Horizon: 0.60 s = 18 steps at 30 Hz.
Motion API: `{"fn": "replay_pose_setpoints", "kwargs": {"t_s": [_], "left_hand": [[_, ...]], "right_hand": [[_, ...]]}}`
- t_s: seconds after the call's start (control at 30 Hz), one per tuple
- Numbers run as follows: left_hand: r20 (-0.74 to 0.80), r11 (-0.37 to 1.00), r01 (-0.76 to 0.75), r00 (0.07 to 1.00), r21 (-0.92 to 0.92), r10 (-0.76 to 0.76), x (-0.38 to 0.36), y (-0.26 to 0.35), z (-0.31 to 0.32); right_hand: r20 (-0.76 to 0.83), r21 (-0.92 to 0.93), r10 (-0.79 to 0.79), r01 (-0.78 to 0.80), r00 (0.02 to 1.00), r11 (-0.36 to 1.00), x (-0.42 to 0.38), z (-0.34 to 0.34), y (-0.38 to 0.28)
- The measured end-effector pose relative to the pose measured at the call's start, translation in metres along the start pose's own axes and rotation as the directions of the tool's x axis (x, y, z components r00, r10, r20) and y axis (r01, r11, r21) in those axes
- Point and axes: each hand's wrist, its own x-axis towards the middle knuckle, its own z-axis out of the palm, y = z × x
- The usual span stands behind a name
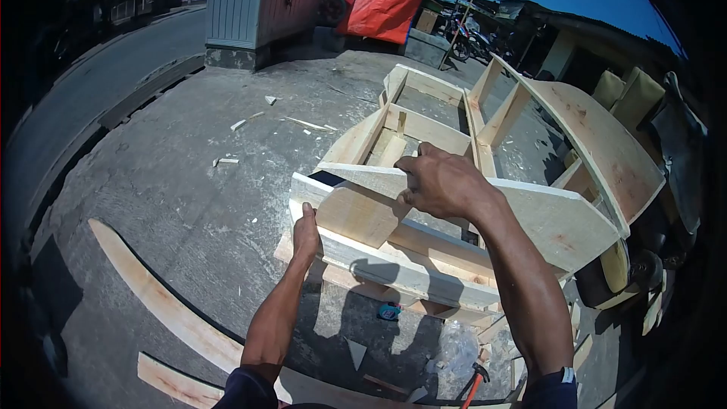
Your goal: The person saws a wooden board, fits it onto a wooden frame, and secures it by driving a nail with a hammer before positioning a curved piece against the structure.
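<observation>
A large wooden frame (424,125), built of pale boards and plywood panels, stands on the ground in front of me. My right hand (443,182) is closed over the top edge of a long side panel (556,220), its fingertips curled down the near face. Lower and to the left, my left hand (306,235) grips the end of a long wooden board (363,261) at the frame's near side, thumb up. Between my hands sits a plywood piece with cut corners (360,213). The left fingers are partly hidden behind the wood.
A curved wooden strip (151,288) lies at the left. Below the frame are a tape measure (389,311), a hammer (475,383) and a clear plastic bag (454,352). Wood scraps (227,161) dot the concrete. Upholstered furniture (632,102) stands at the right, a metal booth (236,11) behind.
</observation>
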Motion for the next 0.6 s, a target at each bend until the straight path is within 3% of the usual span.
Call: {"fn": "replay_pose_setpoints", "kwargs": {"t_s": [0.17, 0.3, 0.4, 0.47, 0.57, 0.6], "left_hand": [[0.025, 1.000, -0.007, 1.000, -0.009, 0.007, 0.011, -0.009, 0.001], [0.037, 0.987, 0.090, 0.995, 0.131, -0.096, 0.007, 0.005, -0.004], [0.203, 0.999, 0.024, 0.979, 0.021, -0.028, 0.004, 0.007, -0.011], [0.237, 1.000, -0.014, 0.972, 0.023, 0.008, -0.003, 0.003, -0.021], [0.306, 0.996, -0.054, 0.952, 0.070, 0.030, -0.012, -0.001, -0.035], [0.347, 0.988, -0.152, 0.928, 0.018, 0.136, -0.015, -0.003, -0.034]], "right_hand": [[0.069, -0.024, -0.018, 0.020, 0.997, 1.000, 0.007, -0.003, 0.001], [0.117, -0.034, -0.040, 0.044, 0.992, 0.998, 0.015, 0.001, 0.000], [0.139, 0.052, 0.026, -0.034, 0.990, 0.998, 0.011, -0.002, 0.000], [0.048, 0.053, -0.029, 0.027, 0.998, 0.998, 0.007, 0.003, 0.004], [0.053, 0.070, -0.015, 0.011, 0.998, 0.997, 0.006, 0.000, 0.003], [0.063, 0.074, -0.019, 0.014, 0.998, 0.997, 0.005, -0.001, 0.002]]}}
